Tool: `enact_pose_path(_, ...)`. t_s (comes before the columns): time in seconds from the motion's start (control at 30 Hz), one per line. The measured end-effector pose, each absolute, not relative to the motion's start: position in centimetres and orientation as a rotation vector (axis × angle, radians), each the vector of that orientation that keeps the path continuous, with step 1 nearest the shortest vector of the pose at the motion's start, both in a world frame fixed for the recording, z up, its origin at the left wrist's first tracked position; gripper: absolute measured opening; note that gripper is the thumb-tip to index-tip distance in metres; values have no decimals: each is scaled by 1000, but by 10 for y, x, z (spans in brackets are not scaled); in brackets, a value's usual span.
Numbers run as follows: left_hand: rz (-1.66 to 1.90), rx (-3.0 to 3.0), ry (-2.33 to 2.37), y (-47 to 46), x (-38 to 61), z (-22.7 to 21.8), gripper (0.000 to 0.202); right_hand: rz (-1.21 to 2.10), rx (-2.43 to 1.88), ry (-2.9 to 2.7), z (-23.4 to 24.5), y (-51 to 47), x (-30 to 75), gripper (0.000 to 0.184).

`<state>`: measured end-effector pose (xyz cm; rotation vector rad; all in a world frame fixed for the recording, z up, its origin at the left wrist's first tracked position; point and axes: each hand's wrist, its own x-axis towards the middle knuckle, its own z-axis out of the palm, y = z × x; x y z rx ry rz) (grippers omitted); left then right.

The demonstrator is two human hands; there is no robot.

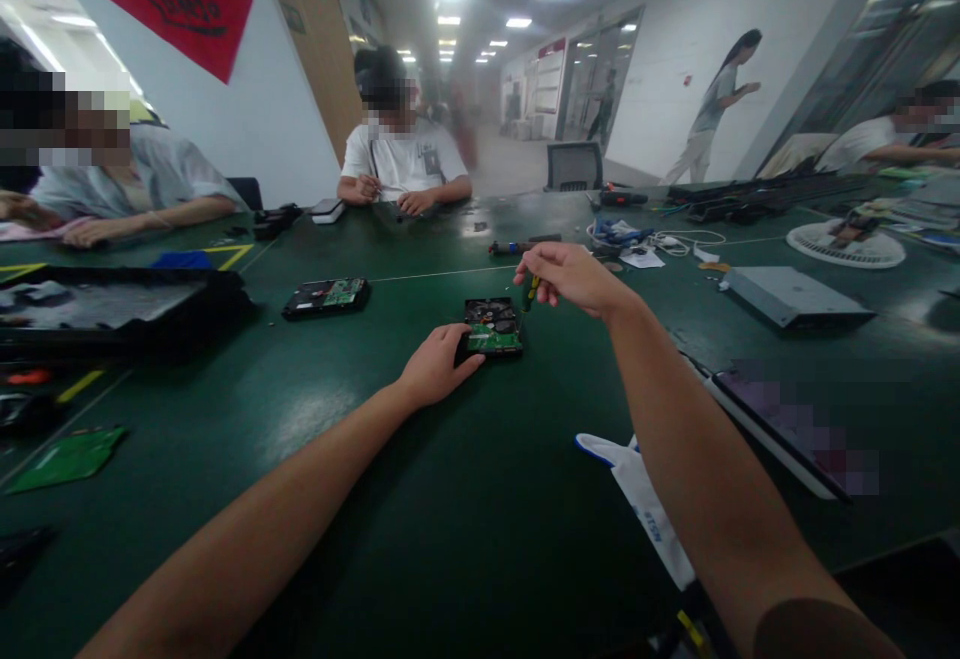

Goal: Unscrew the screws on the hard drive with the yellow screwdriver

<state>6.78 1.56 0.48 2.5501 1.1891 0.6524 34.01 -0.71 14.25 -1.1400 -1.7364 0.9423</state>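
A hard drive [493, 326] lies board side up on the green table [450, 499], its green circuit board showing. My left hand [437, 366] rests on the drive's near left corner, fingers closed against its edge and holding it down. My right hand [574, 277] hovers just right of the drive, fingers closed round a small screwdriver with a yellow handle [532, 289]. The screwdriver points down at the drive's right edge.
A second hard drive [327, 296] lies to the left. A black tray [112, 304] sits at far left, a grey flat box [795, 296] at right, a white glove [649, 504] by my right forearm. Cables and tools [630, 236] lie beyond. Other people sit around the table.
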Motion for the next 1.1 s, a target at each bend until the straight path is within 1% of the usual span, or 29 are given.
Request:
enact_pose_path(0.17, 651, 2565, 1186, 15, 67, 6, 60, 1018, -1070, -1754, 142, -5, 344, 23)
enact_pose_path(0.33, 655, 2558, 1183, 16, 67, 5, 60, 850, -1198, -1764, 144, -6, 345, 22)
enact_pose_path(0.43, 668, 2559, 1187, 17, 67, 3, 60, 820, -1276, -1733, 144, -6, 343, 20)
enact_pose_path(0.5, 673, 2561, 1182, 18, 67, 1, 60, 857, -1266, -1732, 143, -6, 340, 18)
enact_pose_path(0.67, 676, 2559, 1172, 19, 67, 0, 60, 972, -1120, -1727, 140, -4, 339, 24)
enact_pose_path(0.8, 685, 2563, 1174, 18, 67, 0, 59, 1036, -1067, -1762, 139, -4, 343, 25)
enact_pose_path(1.0, 677, 2527, 1187, 16, 67, 4, 59, 826, -1265, -1738, 145, -7, 337, 17)
enact_pose_path(1.1, 681, 2496, 1187, 17, 68, 5, 57, 832, -1301, -1684, 146, -9, 333, 11)
